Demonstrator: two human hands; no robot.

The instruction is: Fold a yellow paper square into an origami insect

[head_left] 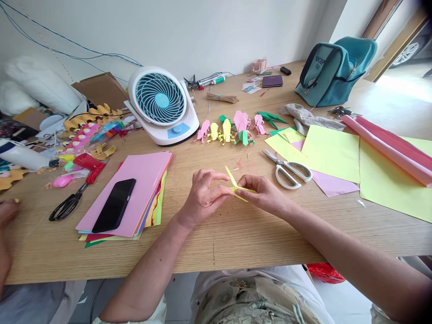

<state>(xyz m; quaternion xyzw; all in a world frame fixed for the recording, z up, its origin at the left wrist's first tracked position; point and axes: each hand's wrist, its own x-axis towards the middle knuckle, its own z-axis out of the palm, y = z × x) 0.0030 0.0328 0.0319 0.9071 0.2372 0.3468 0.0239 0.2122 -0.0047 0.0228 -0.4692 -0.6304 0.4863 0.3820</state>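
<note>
Between my two hands is a small folded piece of yellow paper (231, 176), with one narrow point sticking up and a flatter part lying to the right. My left hand (208, 192) pinches its left end between thumb and fingers. The fingers of my right hand (261, 191) are closed on its right part. Behind my hands stands a row of folded paper figures, among them a yellow one (227, 130), a pink one (240, 120) and a green one (243, 137). White-handled scissors (288, 171) lie to the right of my right hand.
A stack of coloured paper (145, 171) bears a black phone (114, 204) at the left. Behind it stands a fan (162, 103). Yellow sheets (332, 150), a pink roll (388, 148) and a teal bag (332, 74) are at the right. Another person's hand (8, 211) rests at the far left.
</note>
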